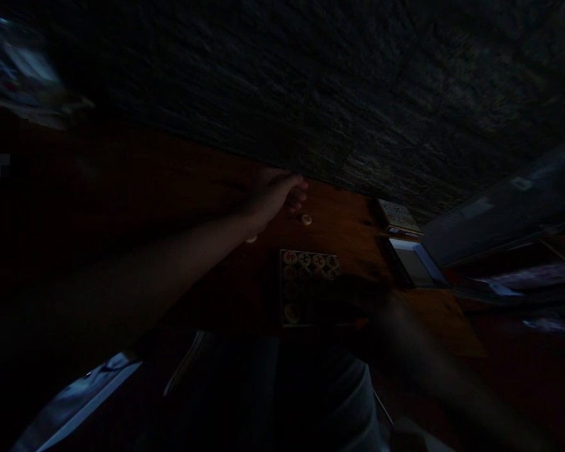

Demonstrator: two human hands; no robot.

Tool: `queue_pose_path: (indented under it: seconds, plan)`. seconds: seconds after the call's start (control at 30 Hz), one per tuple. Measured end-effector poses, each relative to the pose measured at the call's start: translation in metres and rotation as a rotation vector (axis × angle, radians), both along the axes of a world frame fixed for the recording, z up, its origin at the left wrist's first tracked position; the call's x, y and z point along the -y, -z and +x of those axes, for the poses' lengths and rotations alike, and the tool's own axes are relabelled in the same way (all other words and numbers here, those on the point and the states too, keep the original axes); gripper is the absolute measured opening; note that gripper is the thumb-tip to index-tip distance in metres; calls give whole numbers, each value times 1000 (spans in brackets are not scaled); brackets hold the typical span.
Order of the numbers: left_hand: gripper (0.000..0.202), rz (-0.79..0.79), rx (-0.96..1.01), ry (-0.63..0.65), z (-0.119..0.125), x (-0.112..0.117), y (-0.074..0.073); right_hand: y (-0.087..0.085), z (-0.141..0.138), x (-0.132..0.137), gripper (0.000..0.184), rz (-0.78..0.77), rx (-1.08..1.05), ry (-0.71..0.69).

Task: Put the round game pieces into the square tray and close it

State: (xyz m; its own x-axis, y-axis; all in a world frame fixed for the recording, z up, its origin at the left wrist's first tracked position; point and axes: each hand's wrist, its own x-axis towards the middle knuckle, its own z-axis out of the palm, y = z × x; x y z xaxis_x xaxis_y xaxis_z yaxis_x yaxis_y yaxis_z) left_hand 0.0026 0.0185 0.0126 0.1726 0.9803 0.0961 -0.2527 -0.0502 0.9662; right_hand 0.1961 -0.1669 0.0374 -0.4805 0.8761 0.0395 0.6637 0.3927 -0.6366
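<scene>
Held the left hand (277,194) with fingers curled, contents impossible to tell, near a loose round piece (306,219) on the wooden table (348,213). Could not tell the state of the right hand (353,292), dark over the box (281,289) at the near edge. Read a red 帥 on the far-left disc (289,258), foot toward the near side; could not judge the box's partly hidden long axis.

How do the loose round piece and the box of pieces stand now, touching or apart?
Apart. The head view shows a strip of wooden tabletop between the loose round piece and the box.
</scene>
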Motion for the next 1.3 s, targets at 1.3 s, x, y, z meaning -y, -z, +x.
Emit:
queue_pose_path:
  seconds: [1.3]
  plan:
    - [23,91,90,-354,-50,-52,-44,-23,-10,-138,24,109,-78,-5]
